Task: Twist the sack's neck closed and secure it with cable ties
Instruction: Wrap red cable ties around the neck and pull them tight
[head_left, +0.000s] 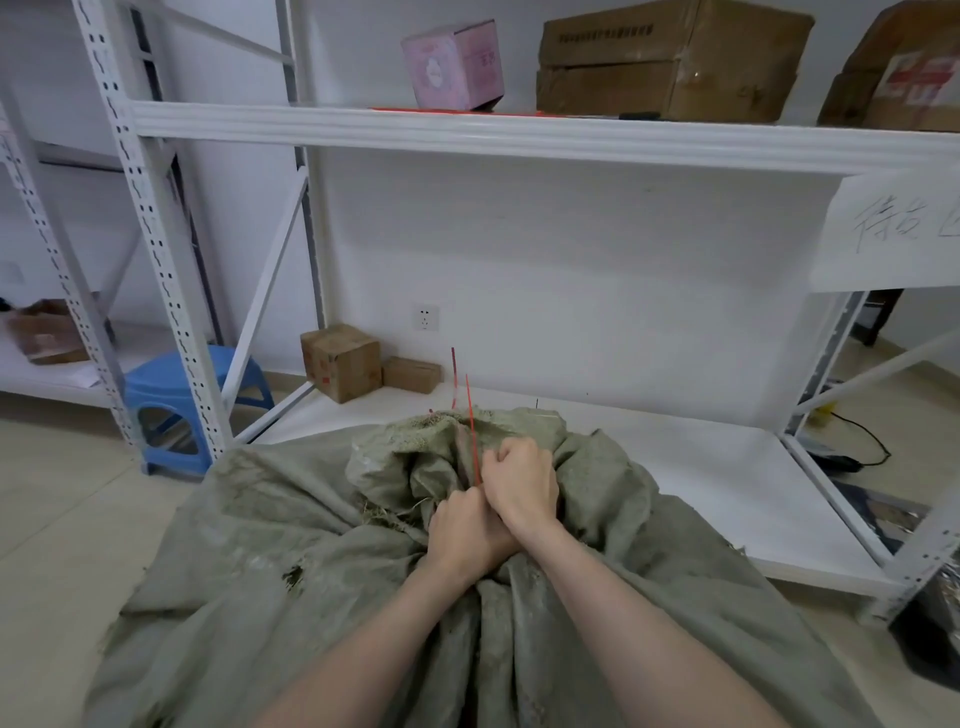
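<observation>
left grip (467, 535) and right grip (519, 480), touching, clench the gathered neck of the green sack (311, 519); a red cable tie (471, 431) rises from between them, a second tie (453, 374) just beyond.

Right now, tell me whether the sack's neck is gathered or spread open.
Gathered: the left hand and right hand grip the bunched neck; a red cable tie stands beside them.
</observation>
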